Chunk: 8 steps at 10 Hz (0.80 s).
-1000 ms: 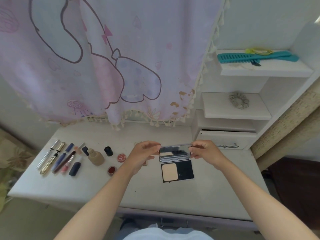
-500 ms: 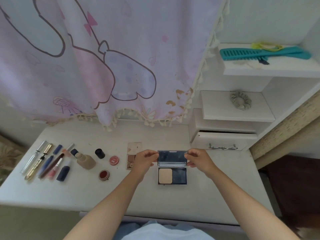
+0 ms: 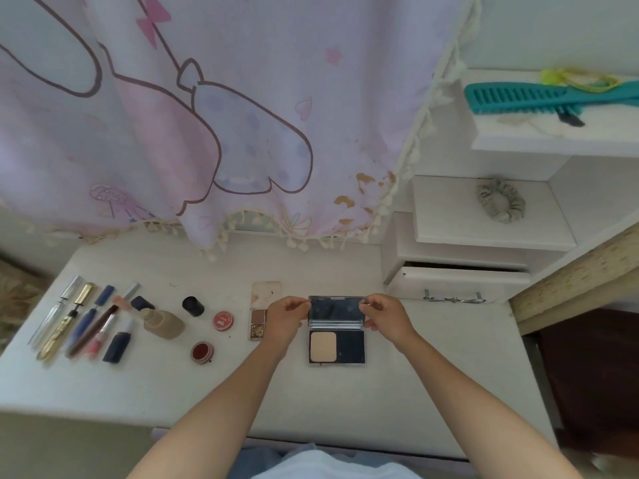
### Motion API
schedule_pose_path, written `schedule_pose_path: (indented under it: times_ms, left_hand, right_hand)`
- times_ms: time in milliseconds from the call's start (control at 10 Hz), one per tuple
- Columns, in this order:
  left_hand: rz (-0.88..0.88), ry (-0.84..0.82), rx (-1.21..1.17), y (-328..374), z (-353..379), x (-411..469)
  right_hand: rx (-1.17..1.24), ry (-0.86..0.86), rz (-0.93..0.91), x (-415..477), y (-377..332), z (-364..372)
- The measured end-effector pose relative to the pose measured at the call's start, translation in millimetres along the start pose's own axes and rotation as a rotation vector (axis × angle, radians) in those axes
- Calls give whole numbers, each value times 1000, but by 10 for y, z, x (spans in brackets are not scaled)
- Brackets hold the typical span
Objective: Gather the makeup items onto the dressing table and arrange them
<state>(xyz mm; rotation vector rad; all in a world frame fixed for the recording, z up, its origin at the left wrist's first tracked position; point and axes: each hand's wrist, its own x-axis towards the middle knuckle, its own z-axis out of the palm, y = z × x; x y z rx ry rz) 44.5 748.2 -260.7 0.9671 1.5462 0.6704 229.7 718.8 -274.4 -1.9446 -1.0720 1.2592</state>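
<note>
An open powder compact point(image 3: 337, 345) lies on the white dressing table point(image 3: 345, 402), its mirrored lid standing up. My left hand point(image 3: 285, 318) pinches the lid's left end and my right hand point(image 3: 385, 314) pinches its right end. Left of my left hand an open eyeshadow palette point(image 3: 264, 299) lies partly hidden by it. Further left sit a red pot point(image 3: 202, 351), its red lid point(image 3: 223, 320), a small black bottle point(image 3: 193, 305) and a beige foundation bottle point(image 3: 162, 321) on its side. A row of several pens, pencils and tubes point(image 3: 83, 319) lines the table's left end.
A pink cartoon cloth point(image 3: 207, 115) hangs over the back of the table. At the right stands a white shelf unit with a slightly open drawer point(image 3: 456, 280), a grey scrunchie point(image 3: 501, 205) and a teal comb point(image 3: 539, 96). A brown cabinet edge point(image 3: 581, 271) is beside it.
The lid of the compact has been tipped further back and upright while both hands stay on its ends. The camera view has tilted down and the compact now rests squarely on the table.
</note>
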Motion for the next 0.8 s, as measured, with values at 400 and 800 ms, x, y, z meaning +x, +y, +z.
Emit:
schedule_pose_path:
  times_ms: [400,800]
  left_hand:
    - [-15,17,96,44,65,110]
    - [-25,9,119,8,-16,78]
  right_hand:
    - [-90,31,41,225,-26,117]
    - [-110,54,42,168,-30,114]
